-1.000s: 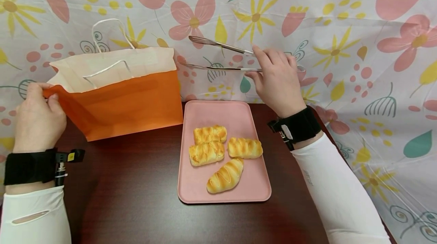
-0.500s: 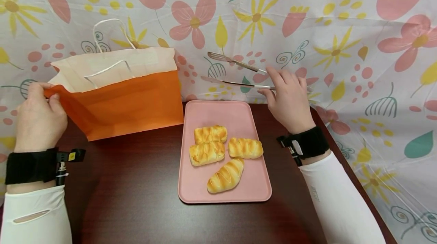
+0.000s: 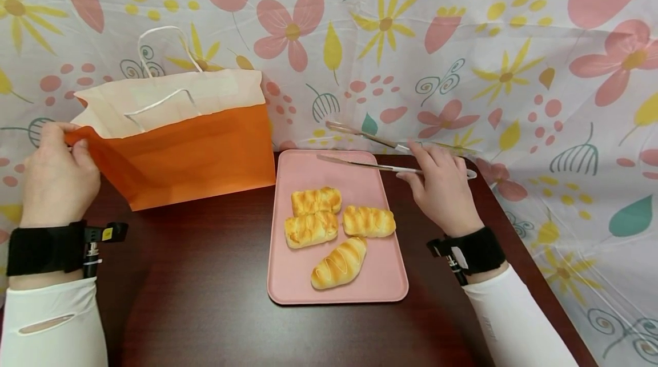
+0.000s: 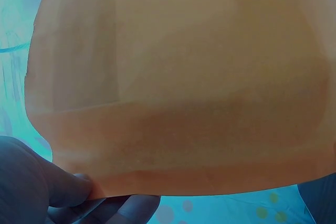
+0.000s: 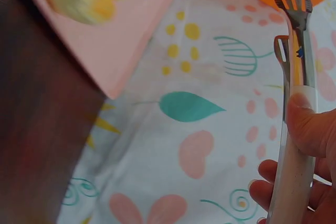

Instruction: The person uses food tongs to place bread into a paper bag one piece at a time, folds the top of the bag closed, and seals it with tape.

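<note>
With thumb and fingers my left hand pinches the top left edge of an orange paper bag, whose pale inside shows at its mouth. The left wrist view shows the thumb pressed on the bag's paper. My right hand grips metal tongs with white handles; their two arms stand apart with nothing between them. The slotted tips show in the right wrist view. In the head view the tongs point left, over the far end of a pink tray.
On the tray lie several bread rolls, one of them longer, with white icing lines. The bag stands left of the tray, against a floral cloth backdrop. All rest on a dark brown table.
My right hand has moved down and to the right with the tongs, bringing their tips from beside the bag to above the tray's far end. The left hand and bag stay put.
</note>
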`<move>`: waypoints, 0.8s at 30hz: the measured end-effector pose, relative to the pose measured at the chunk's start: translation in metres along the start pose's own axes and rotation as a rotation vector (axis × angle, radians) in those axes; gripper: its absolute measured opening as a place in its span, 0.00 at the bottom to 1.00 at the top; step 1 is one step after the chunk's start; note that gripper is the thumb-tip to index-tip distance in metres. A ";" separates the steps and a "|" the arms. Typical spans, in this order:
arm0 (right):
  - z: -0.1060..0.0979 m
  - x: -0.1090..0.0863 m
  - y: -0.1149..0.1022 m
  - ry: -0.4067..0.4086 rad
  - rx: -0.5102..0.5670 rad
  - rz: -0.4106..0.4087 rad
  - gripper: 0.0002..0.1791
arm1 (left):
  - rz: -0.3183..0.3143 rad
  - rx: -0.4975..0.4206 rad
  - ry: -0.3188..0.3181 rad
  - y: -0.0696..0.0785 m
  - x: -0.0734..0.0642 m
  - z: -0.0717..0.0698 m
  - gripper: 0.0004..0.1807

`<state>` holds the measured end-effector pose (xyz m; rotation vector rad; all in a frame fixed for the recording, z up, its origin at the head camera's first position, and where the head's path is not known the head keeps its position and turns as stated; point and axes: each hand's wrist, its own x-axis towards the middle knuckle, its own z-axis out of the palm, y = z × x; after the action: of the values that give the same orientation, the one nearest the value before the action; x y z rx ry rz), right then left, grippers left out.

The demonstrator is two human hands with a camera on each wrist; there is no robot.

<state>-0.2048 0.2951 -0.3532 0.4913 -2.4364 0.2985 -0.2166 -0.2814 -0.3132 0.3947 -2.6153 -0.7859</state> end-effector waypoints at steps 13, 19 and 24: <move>0.013 -0.051 0.016 -0.170 0.034 -0.013 0.38 | -0.001 0.001 -0.004 0.001 -0.001 0.001 0.27; 0.010 -0.066 0.020 -0.232 0.085 -0.022 0.39 | 0.000 -0.005 -0.002 0.000 0.000 0.002 0.27; 0.007 -0.079 0.027 -0.319 0.126 -0.037 0.39 | -0.010 -0.007 -0.005 -0.003 0.001 0.002 0.27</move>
<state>-0.1621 0.3385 -0.4103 0.6842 -2.7242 0.3849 -0.2178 -0.2825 -0.3164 0.4045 -2.6170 -0.7996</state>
